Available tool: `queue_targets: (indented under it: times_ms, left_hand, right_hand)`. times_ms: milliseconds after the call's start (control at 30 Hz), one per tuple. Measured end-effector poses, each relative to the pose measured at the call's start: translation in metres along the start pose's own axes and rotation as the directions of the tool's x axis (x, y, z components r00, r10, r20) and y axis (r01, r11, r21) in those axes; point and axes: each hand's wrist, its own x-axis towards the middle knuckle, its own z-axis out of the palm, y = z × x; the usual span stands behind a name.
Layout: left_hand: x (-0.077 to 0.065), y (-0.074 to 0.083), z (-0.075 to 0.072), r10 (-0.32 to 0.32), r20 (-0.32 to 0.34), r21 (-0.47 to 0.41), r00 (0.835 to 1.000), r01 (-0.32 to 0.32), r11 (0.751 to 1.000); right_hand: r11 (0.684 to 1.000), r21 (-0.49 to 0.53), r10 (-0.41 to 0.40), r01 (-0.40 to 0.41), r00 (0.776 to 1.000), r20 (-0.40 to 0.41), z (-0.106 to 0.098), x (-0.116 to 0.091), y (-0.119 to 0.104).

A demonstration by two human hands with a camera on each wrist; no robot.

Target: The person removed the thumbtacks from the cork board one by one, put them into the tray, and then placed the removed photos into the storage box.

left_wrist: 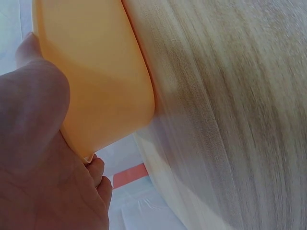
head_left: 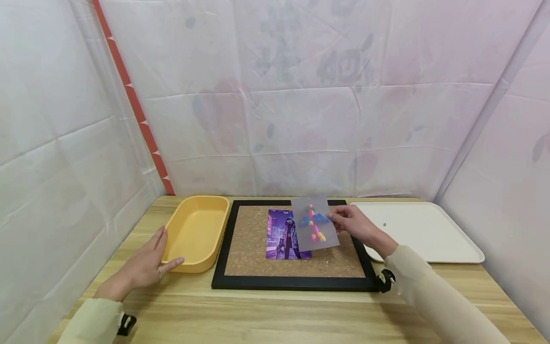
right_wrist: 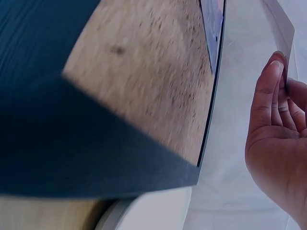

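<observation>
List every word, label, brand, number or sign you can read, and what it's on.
Readable text: none in any view.
Cloth: faint, character-like marks near the top; too faded and blurred to read.
Purple picture: any lettering in the print is too small to make out.
Held card: no lettering I can make out.
White tray: small dark spot, too small to identify.

Fabric-walled booth (head_left: 301, 119), wood-grain tabletop (head_left: 266, 315)
</observation>
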Motion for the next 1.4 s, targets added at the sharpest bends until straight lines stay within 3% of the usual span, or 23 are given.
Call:
queue_targets:
  times_ms: [467, 1400]
  left_hand:
    - [0.001, -0.001, 0.0, -0.002, 0.007, -0.003, 1.0, 0.002, 1.0]
    - [0.002, 0.003, -0.001, -0.014, 0.0, 0.014, 1.0, 0.014, 1.0]
  right_hand:
    - [0.999, -0.005, -0.045, 0.045, 0.999, 0.012, 0.024, 0.016, -0.02]
    - [0.997, 0.058, -0.051, 0.048, 0.998, 0.043, 0.064, 0.043, -0.056]
